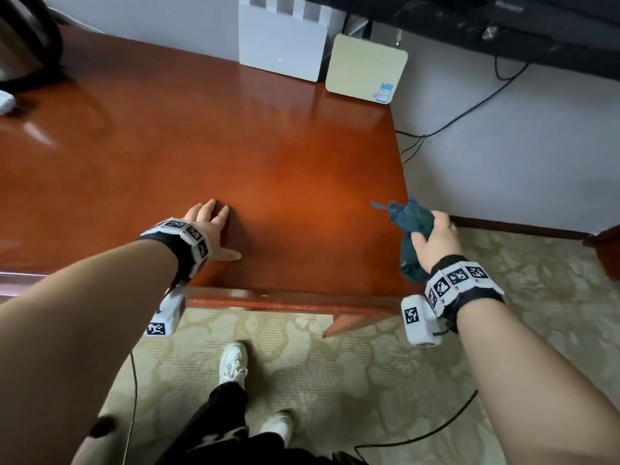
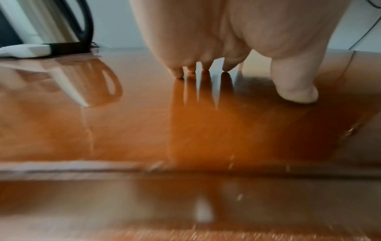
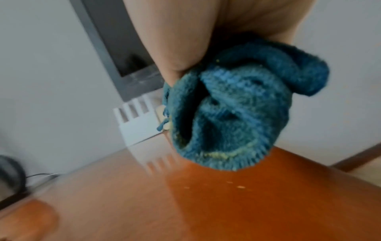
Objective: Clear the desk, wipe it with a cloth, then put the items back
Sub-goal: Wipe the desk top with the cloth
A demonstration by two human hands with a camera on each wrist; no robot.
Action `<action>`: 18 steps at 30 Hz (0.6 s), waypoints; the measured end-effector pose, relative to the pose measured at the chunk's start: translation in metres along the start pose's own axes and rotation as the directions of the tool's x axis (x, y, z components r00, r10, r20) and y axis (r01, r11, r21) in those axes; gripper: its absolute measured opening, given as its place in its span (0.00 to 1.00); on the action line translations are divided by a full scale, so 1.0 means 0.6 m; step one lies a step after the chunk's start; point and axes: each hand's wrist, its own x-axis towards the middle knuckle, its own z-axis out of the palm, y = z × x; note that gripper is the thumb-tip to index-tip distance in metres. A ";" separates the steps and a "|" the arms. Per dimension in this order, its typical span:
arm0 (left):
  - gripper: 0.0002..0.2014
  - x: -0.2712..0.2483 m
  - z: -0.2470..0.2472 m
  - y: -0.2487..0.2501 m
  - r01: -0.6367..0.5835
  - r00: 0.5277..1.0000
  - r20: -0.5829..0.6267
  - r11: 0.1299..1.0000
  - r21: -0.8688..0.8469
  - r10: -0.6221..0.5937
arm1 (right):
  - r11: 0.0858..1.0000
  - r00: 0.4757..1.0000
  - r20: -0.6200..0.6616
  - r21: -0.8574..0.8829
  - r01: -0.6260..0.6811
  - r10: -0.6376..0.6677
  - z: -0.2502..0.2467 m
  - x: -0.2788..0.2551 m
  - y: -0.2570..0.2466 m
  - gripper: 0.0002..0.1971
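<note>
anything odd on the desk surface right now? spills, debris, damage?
A few pale crumb-like specks lie on the glossy reddish-brown wooden desk just below the bunched teal terry cloth gripped in the right hand. Similar yellowish bits cling to the cloth's edge. No spills or damage visible.

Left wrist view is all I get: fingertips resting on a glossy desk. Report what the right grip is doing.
Observer: The right grip holds a bunched dark blue cloth at the right edge of the desk.
Operator: Say whether the cloth touches the wood.
Observer: In the right wrist view it appears lifted clear of the surface.
Operator: List what stands at the back right.
Observer: A white slotted stand and a beige square box stand by the wall.
</note>
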 end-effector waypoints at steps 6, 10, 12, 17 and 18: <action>0.50 -0.078 0.056 -0.086 0.151 0.988 -0.012 0.987 -0.061 -0.152 | 0.939 0.931 0.125 0.007 0.345 -0.343 0.051 -0.073 -0.144 0.23; 0.46 -0.097 0.080 -0.126 0.102 0.993 -0.050 0.990 -0.101 -0.107 | 0.829 0.798 0.285 -0.018 0.559 -0.531 0.140 -0.131 -0.260 0.25; 0.43 -0.097 0.078 -0.136 0.080 0.993 -0.076 0.991 -0.106 -0.088 | 0.762 0.716 0.381 -0.044 0.646 -0.585 0.191 -0.158 -0.306 0.26; 0.43 -0.098 0.070 -0.117 0.097 0.978 -0.175 0.992 -0.076 -0.109 | 0.698 0.699 0.404 -0.179 0.693 -0.590 0.281 -0.211 -0.322 0.28; 0.42 -0.099 0.067 -0.107 0.108 0.972 -0.204 0.991 -0.074 -0.121 | 0.688 0.696 0.380 -0.181 0.702 -0.610 0.281 -0.209 -0.316 0.28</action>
